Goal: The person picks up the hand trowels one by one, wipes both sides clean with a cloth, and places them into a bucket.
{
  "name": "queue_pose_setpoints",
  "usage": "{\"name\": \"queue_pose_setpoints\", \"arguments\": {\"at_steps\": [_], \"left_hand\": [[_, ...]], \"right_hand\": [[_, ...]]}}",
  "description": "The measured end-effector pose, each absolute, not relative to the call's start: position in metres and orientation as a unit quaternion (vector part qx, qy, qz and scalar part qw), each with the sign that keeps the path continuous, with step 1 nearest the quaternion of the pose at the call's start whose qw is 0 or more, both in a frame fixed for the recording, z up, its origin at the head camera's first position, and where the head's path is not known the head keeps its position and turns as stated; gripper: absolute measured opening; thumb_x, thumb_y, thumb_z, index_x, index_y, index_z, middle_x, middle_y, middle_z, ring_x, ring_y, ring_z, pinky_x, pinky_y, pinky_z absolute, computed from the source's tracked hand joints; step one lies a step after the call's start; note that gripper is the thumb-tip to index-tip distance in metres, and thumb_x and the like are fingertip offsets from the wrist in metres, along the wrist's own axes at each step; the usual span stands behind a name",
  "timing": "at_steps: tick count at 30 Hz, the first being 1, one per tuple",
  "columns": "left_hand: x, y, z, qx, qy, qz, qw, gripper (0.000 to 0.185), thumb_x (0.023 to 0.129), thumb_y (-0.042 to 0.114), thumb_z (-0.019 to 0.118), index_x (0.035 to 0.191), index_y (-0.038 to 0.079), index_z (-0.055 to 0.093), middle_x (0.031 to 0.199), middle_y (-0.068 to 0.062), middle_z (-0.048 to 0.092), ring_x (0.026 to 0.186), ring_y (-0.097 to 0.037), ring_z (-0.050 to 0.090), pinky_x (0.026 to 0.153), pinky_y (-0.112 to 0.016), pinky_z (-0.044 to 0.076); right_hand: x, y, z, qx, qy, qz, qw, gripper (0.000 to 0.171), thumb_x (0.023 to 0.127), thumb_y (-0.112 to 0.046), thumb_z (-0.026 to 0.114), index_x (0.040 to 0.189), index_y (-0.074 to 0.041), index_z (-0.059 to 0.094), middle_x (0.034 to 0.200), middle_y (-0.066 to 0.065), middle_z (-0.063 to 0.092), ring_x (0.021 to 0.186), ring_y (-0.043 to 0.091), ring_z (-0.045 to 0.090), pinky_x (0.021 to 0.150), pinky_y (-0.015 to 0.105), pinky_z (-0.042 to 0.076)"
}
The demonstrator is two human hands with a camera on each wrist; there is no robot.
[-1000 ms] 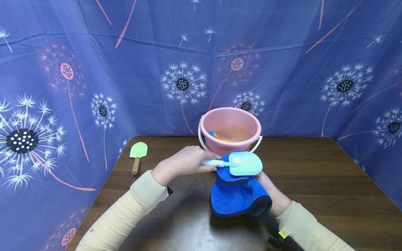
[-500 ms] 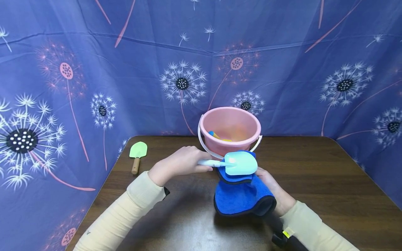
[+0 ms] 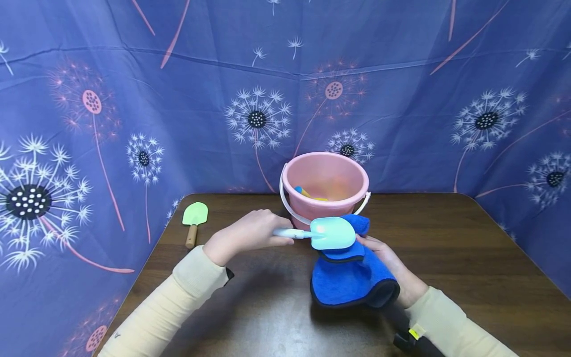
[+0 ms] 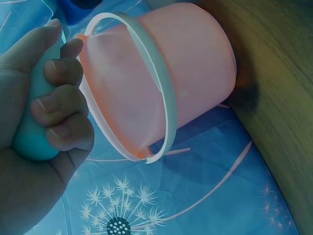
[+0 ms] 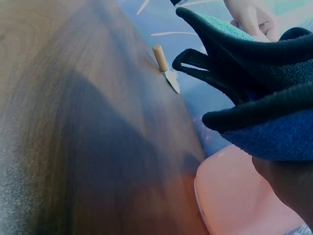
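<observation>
Hands (image 3: pixel 250 233) with spade (image 3: pixel 327 233), cloth (image 3: pixel 352 277); toys in bucket (image 3: pixel 325 173).

Bucket (image 3: pixel 325 191) sits at twelve o'clock on the table (image 3: pixel 446 258), toys inside it. Right in front of it, the left hand (image 3: pixel 247 233) holds a scoop (image 3: pixel 327 233) over the cloth (image 3: pixel 352 277) on the right hand (image 3: pixel 392 270). A small shovel (image 3: pixel 194 220) lies at ten o'clock, well apart near the table's left edge.

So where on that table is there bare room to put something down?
The table is bare right of the pink bucket and blue cloth. Another bare patch lies between the green shovel and the left hand. The centre is crowded around the light blue shovel.
</observation>
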State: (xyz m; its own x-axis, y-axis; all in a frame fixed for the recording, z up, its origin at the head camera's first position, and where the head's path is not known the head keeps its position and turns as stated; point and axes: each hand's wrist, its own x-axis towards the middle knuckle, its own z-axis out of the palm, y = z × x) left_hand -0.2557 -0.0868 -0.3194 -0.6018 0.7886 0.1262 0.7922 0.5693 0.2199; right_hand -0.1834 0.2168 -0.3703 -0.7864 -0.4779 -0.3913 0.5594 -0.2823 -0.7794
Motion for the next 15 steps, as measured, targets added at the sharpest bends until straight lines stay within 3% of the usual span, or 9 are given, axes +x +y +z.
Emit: {"name": "queue_pose_setpoints", "arguments": {"at_steps": [6, 15], "left_hand": [[-0.256, -0.092, -0.322, -0.450, -0.884, -0.126, 0.007, 0.012, 0.086, 0.037, 0.067, 0.087, 0.026, 0.065, 0.066, 0.016, 0.053, 0.057, -0.004, 0.046, 0.057, -0.024, 0.040], [-0.256, -0.100, -0.325, -0.451, -0.884, -0.119, 0.020, 0.011, 0.085, 0.037, 0.068, 0.085, 0.026, 0.064, 0.065, 0.016, 0.052, 0.057, -0.003, 0.046, 0.057, -0.024, 0.040]], "right_hand": [[-0.186, 0.220, -0.373, 0.059, 0.548, -0.773, 0.313, 0.082, 0.093, -0.059, 0.040, 0.150, -0.024, -0.008, 0.154, 0.013, 0.012, 0.131, 0.037, 0.033, 0.100, 0.056, 0.036], [-0.184, 0.225, -0.373, 0.062, 0.549, -0.773, 0.313, 0.083, 0.093, -0.060, 0.038, 0.150, -0.023, -0.009, 0.154, 0.014, 0.011, 0.130, 0.037, 0.035, 0.100, 0.057, 0.036]]}}
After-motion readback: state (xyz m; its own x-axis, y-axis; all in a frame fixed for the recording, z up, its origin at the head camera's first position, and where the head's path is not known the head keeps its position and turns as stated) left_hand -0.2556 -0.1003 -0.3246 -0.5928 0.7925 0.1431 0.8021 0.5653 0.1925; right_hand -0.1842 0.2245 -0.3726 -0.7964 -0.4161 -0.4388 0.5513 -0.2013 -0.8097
